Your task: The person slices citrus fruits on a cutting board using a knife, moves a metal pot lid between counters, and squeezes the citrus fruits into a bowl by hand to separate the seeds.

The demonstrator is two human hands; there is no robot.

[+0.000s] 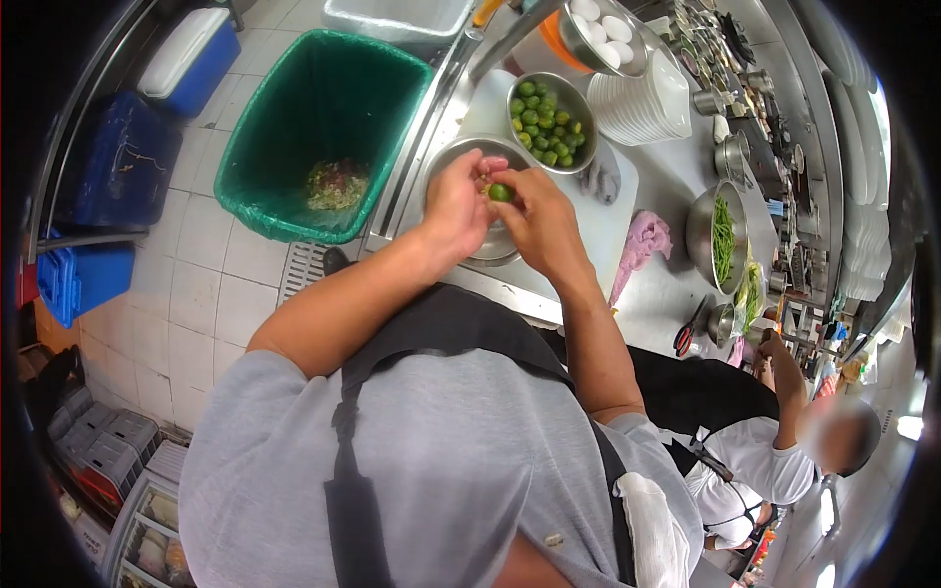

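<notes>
My right hand (pixel 541 218) pinches a small green lime (pixel 501 192) between thumb and fingers. Beside it, my left hand (pixel 459 208) is turned palm up with its fingers curled in close to the lime; whatever they hold is hidden. Both hands are over a metal bowl (pixel 497 257), and they cover most of its inside. Just beyond my right hand, another metal bowl (pixel 578 160) is filled with several whole green limes (pixel 545 118). A white cutting board (pixel 608 220) lies partly under the bowls.
Left of the counter stands a green-lined bin (pixel 284 108) with scraps inside. To the right are a pink cloth (pixel 644 245), scissors (pixel 688 331), a bowl of green beans (pixel 723 235), stacked white plates (pixel 642 103) and a bowl of eggs (pixel 606 34). Another person (pixel 760 451) works at the right.
</notes>
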